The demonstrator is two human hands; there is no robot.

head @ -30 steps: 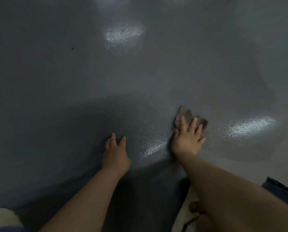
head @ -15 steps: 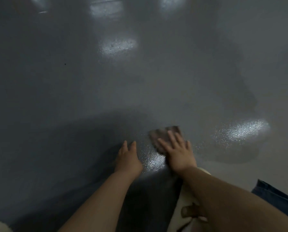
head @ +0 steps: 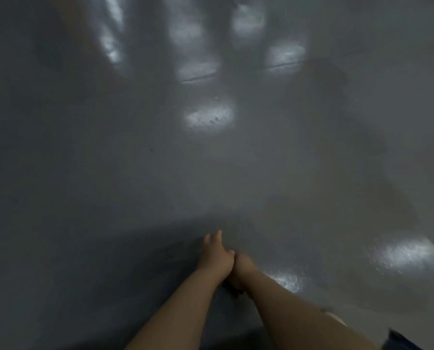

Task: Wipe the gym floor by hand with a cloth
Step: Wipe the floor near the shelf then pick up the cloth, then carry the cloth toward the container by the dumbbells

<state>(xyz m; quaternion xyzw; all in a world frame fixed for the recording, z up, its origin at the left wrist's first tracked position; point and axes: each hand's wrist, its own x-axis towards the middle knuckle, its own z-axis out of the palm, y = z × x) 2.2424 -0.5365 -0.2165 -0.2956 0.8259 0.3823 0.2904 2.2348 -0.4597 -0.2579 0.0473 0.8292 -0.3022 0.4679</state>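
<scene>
Down low, left hand (head: 214, 256) flat on grey gym floor (head: 135, 185), fingers straight, grip released, right hand (head: 242, 265) touching it, grip impossible to tell, dark cloth (head: 232, 286) barely visible beneath wrists, near centre.

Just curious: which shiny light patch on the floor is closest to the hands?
The small patch just right of the right hand; the others lie farther off.
</scene>
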